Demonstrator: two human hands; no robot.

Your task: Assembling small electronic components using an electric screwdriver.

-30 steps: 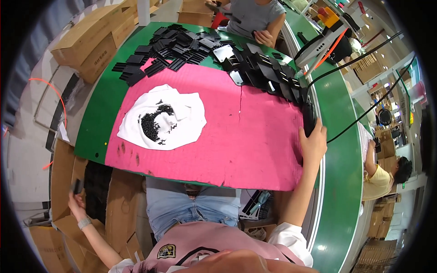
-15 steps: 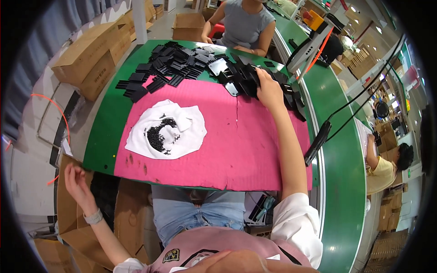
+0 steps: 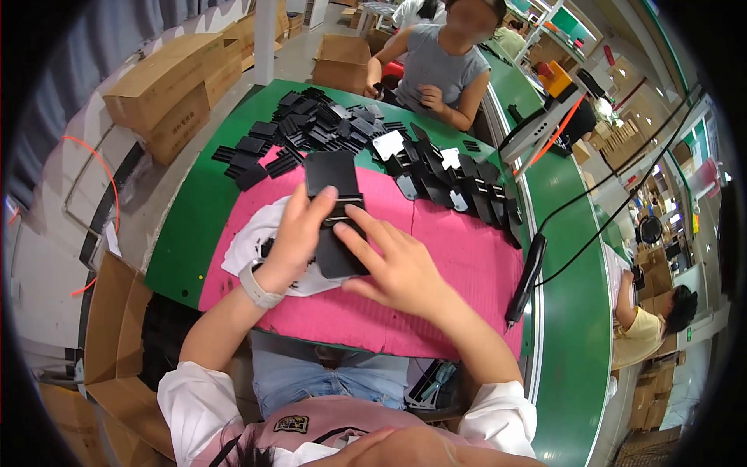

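Observation:
Both my hands are on a black hinged plate-like part (image 3: 333, 173) held above the pink mat (image 3: 436, 311). My left hand (image 3: 299, 233) grips its left side near the middle, thumb across the front. Fingers of my right hand (image 3: 393, 261) press on the narrow metallic-looking strip at its centre, from the right. Beneath my left hand lies a white cloth (image 3: 247, 237), partly hidden, with small black pieces on it. Beyond the mat spread a pile of slotted black parts (image 3: 311, 117) and, to the right, overlapping black plates (image 3: 443, 175), some with white faces.
A black corded electric screwdriver (image 3: 529, 280) hangs by the mat's right edge. Right of the green table (image 3: 175, 261) runs a green conveyor (image 3: 572, 342). An open cardboard box (image 3: 117, 319) stands at lower left. Across the table sits a person in grey (image 3: 451, 70).
My right hand has come back from the black plates to the middle. My left hand has risen from beside the box, and both now hold the black hinged part over the cloth.

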